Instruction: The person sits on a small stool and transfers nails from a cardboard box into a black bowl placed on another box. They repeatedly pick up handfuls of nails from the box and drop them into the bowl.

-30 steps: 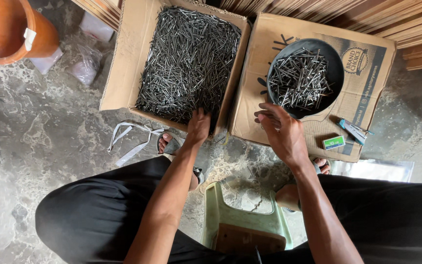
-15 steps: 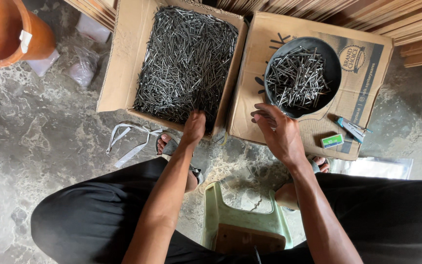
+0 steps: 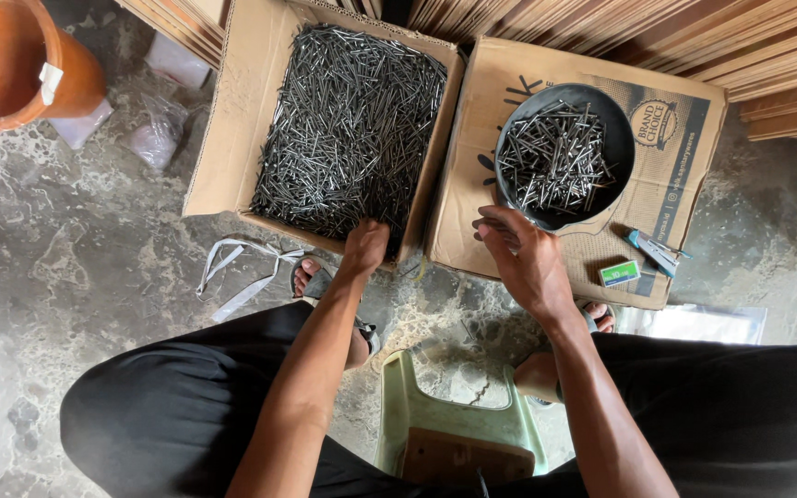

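An open cardboard box [image 3: 223, 129] on the floor is full of dark steel nails [image 3: 352, 120]. My left hand [image 3: 364, 245] reaches over its near edge, fingers curled down into the nails. To the right, a closed cardboard box [image 3: 675, 175] carries a black round bowl [image 3: 622, 138] holding more nails [image 3: 551, 157]. My right hand [image 3: 523, 254] hovers at the bowl's near rim, pinching a few nails between its fingertips.
An orange plastic bucket [image 3: 11, 60] stands at top left beside crumpled clear bags [image 3: 154, 129]. A white strap [image 3: 242, 267] lies on the stone floor. A small green packet [image 3: 620, 273] and a blue tool [image 3: 652, 249] rest on the right box. A green stool [image 3: 454, 415] sits between my legs. Wooden slats [image 3: 657, 32] line the back.
My left hand has pushed a little deeper into the nail box. The right hand has stayed at the bowl's rim, and the view has shifted slightly.
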